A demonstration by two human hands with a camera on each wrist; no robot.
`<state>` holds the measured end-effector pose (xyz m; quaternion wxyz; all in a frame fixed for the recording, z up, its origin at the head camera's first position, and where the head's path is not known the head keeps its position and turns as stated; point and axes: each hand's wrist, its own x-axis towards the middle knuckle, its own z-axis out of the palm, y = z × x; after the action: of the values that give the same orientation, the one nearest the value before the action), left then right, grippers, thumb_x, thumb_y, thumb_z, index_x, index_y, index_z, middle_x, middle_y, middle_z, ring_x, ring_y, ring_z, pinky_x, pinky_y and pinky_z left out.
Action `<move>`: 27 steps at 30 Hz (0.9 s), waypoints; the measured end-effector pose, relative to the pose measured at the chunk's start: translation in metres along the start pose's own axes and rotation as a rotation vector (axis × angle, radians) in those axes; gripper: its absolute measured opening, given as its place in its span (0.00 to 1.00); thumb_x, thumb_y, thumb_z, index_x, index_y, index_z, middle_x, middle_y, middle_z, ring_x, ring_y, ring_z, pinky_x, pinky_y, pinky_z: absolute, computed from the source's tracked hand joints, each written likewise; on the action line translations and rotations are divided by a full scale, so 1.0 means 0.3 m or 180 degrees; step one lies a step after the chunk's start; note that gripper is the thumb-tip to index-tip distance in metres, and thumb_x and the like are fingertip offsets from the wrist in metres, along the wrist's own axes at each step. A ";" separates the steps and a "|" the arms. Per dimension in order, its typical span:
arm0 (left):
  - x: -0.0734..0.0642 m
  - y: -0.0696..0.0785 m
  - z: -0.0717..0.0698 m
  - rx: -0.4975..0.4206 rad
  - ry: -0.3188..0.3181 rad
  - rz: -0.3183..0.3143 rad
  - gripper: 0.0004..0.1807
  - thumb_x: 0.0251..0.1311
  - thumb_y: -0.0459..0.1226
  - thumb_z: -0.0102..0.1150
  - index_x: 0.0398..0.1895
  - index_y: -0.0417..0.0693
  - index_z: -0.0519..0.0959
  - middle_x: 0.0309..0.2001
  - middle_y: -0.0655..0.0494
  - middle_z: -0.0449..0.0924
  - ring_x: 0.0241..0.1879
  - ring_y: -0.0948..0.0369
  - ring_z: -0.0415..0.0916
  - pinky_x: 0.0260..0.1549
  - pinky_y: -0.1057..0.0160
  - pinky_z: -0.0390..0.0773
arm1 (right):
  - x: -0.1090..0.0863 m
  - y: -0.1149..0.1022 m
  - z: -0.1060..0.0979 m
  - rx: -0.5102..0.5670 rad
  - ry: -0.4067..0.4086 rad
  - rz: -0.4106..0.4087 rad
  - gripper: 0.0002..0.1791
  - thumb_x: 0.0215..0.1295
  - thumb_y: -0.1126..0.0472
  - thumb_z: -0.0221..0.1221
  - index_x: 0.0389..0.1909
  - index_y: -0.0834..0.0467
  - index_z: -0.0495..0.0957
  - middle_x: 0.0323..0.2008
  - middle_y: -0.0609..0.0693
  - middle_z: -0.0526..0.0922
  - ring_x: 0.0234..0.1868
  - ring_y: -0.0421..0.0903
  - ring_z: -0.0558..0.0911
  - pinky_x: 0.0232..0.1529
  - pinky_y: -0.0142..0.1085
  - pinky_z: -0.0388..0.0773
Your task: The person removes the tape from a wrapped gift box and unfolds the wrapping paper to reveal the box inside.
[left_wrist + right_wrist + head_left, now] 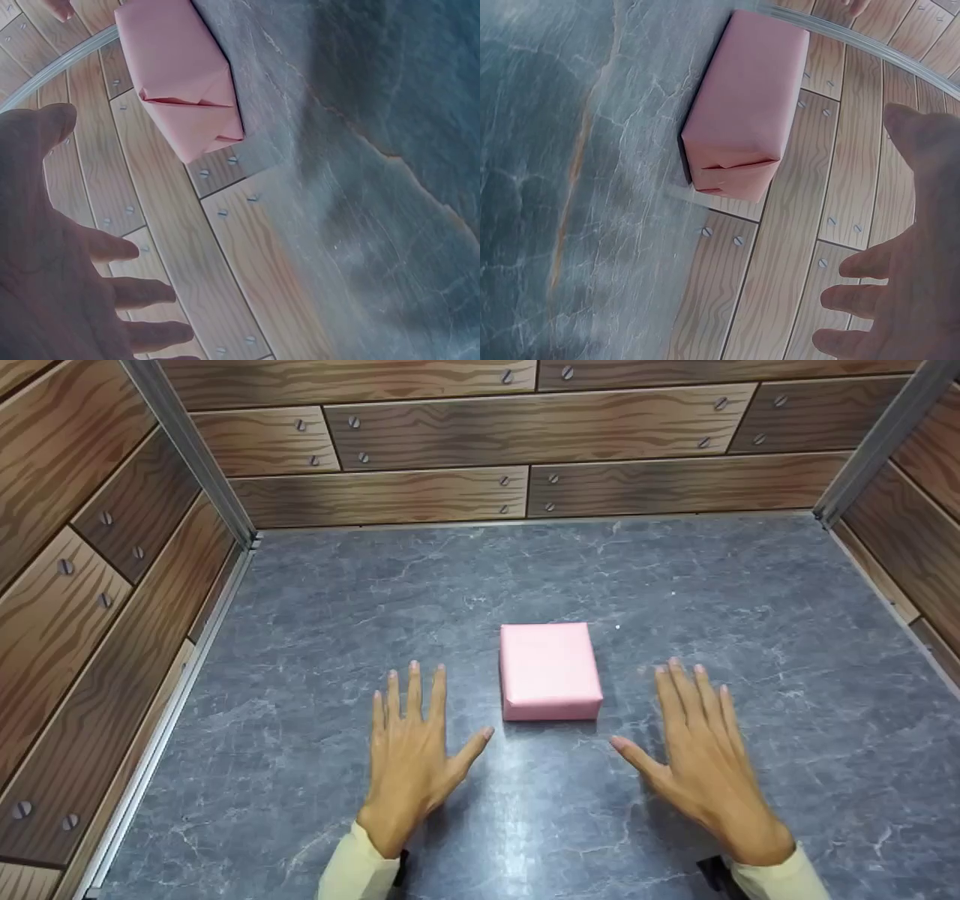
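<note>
A pink paper-wrapped box (549, 664) sits near the middle of the grey marbled tabletop (420, 585). To its left is my left hand (409, 757), palm down with fingers straight and thumb spread towards the box. My right hand (701, 757) mirrors it on the other side, its fingers also extended. Both hands are apart from the box and hold nothing. In the left wrist view, folded paper shows on the near end of the box (176, 75), beyond the hand (52, 270). The right wrist view shows a similar folded end on the box (742, 97).
Wood-patterned panels rise at the back (525, 427), the left (90, 570) and the right (915, 525). Grey metal posts (195, 457) stand in the back corners. A metal strip (172, 720) runs along the left edge of the tabletop.
</note>
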<state>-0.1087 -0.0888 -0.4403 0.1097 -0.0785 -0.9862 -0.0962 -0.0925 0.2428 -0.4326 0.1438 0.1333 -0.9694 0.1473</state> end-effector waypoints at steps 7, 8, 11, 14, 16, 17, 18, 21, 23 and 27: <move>0.000 0.004 -0.006 -0.0035 -0.0075 -0.0021 0.54 0.62 0.76 0.35 0.81 0.50 0.52 0.80 0.39 0.46 0.78 0.38 0.42 0.74 0.39 0.45 | 0.003 -0.001 -0.002 0.0026 -0.0028 0.0020 0.54 0.68 0.34 0.58 0.79 0.65 0.49 0.78 0.67 0.50 0.78 0.67 0.45 0.77 0.56 0.30; 0.000 0.005 -0.007 -0.0039 -0.0082 -0.0025 0.55 0.62 0.76 0.35 0.81 0.50 0.52 0.80 0.39 0.46 0.78 0.38 0.42 0.74 0.39 0.45 | 0.003 -0.001 -0.002 0.0031 -0.0026 0.0020 0.54 0.68 0.34 0.58 0.79 0.65 0.49 0.78 0.66 0.50 0.78 0.67 0.45 0.77 0.56 0.30; 0.002 0.005 -0.009 -0.0071 -0.0108 -0.0034 0.55 0.62 0.76 0.35 0.81 0.49 0.52 0.80 0.39 0.46 0.78 0.38 0.41 0.75 0.39 0.44 | 0.007 -0.001 -0.002 0.0042 -0.0022 0.0013 0.54 0.68 0.34 0.58 0.79 0.65 0.49 0.78 0.66 0.50 0.78 0.67 0.46 0.77 0.55 0.31; 0.005 0.004 -0.012 -0.0103 -0.0144 -0.0034 0.55 0.62 0.76 0.35 0.81 0.50 0.52 0.80 0.40 0.46 0.78 0.39 0.41 0.75 0.39 0.43 | 0.012 -0.003 0.000 0.0073 -0.0030 0.0027 0.53 0.68 0.35 0.58 0.79 0.65 0.49 0.78 0.67 0.50 0.78 0.67 0.46 0.77 0.56 0.33; 0.010 0.004 -0.016 -0.0117 -0.0195 -0.0030 0.55 0.62 0.76 0.34 0.82 0.50 0.51 0.80 0.40 0.46 0.78 0.39 0.40 0.75 0.40 0.42 | 0.018 -0.005 0.002 0.0115 -0.0057 0.0048 0.53 0.68 0.35 0.58 0.79 0.65 0.49 0.78 0.67 0.50 0.78 0.68 0.47 0.77 0.57 0.34; 0.013 0.004 -0.019 -0.0128 -0.0223 -0.0026 0.55 0.62 0.76 0.34 0.82 0.50 0.51 0.80 0.40 0.46 0.78 0.39 0.40 0.75 0.40 0.42 | 0.022 -0.006 0.003 0.0146 -0.0079 0.0064 0.53 0.69 0.35 0.57 0.79 0.65 0.49 0.78 0.67 0.50 0.78 0.67 0.46 0.77 0.58 0.34; 0.016 0.004 -0.022 -0.0140 -0.0251 -0.0021 0.55 0.62 0.76 0.33 0.82 0.51 0.50 0.80 0.40 0.46 0.78 0.40 0.40 0.75 0.40 0.42 | 0.026 -0.006 0.004 0.0180 -0.0104 0.0081 0.52 0.69 0.35 0.57 0.79 0.65 0.48 0.78 0.67 0.49 0.78 0.67 0.46 0.77 0.58 0.34; 0.026 0.009 -0.030 -0.0253 -0.0355 0.0011 0.54 0.63 0.76 0.34 0.82 0.51 0.49 0.80 0.40 0.45 0.78 0.40 0.40 0.75 0.40 0.42 | 0.038 -0.006 0.007 0.0293 -0.0163 0.0115 0.51 0.71 0.36 0.56 0.79 0.67 0.49 0.78 0.68 0.49 0.78 0.68 0.46 0.77 0.58 0.35; 0.034 0.015 -0.034 -0.0400 -0.0442 0.0025 0.54 0.64 0.75 0.34 0.82 0.50 0.48 0.80 0.41 0.43 0.79 0.40 0.39 0.76 0.41 0.41 | 0.046 -0.005 0.008 0.0385 -0.0208 0.0140 0.50 0.72 0.37 0.55 0.78 0.68 0.49 0.78 0.68 0.49 0.78 0.68 0.46 0.77 0.58 0.37; 0.057 0.029 -0.035 -0.0787 -0.0613 0.0000 0.54 0.63 0.76 0.34 0.83 0.53 0.47 0.80 0.43 0.43 0.79 0.42 0.38 0.76 0.42 0.41 | 0.066 -0.006 0.009 0.0577 -0.0270 0.0209 0.49 0.73 0.39 0.55 0.77 0.71 0.50 0.77 0.70 0.50 0.77 0.70 0.48 0.76 0.61 0.44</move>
<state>-0.1214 -0.0803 -0.4247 0.0041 -0.1002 -0.9728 -0.2089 -0.1109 0.2361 -0.4282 0.0852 0.1201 -0.9612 0.2333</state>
